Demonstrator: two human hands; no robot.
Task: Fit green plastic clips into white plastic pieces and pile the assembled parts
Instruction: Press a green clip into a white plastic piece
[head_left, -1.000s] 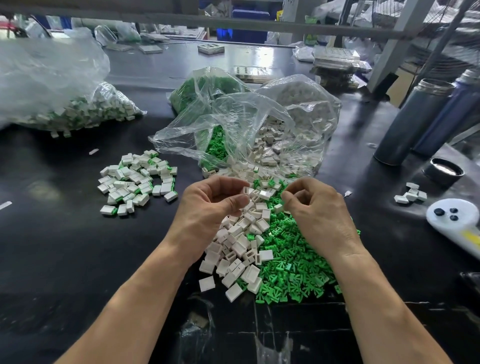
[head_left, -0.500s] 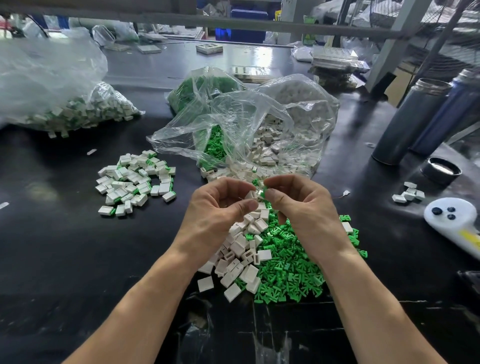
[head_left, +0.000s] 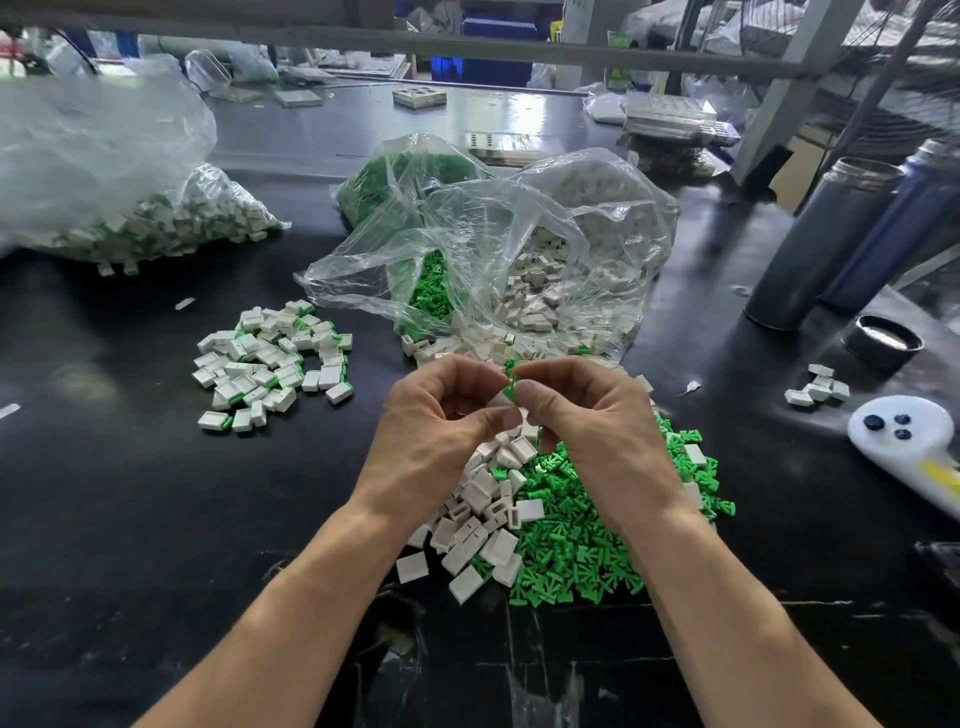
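My right hand (head_left: 587, 421) pinches a green clip (head_left: 511, 376) and my left hand (head_left: 441, 421) curls round a white piece (head_left: 500, 400), the two meeting above the loose heap on the black table (head_left: 130, 519). The assembled pile (head_left: 272, 364) lies to the left.

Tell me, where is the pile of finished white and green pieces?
In the head view the pile of finished pieces lies on the black table, left of the left hand and in front of the big bag of parts.
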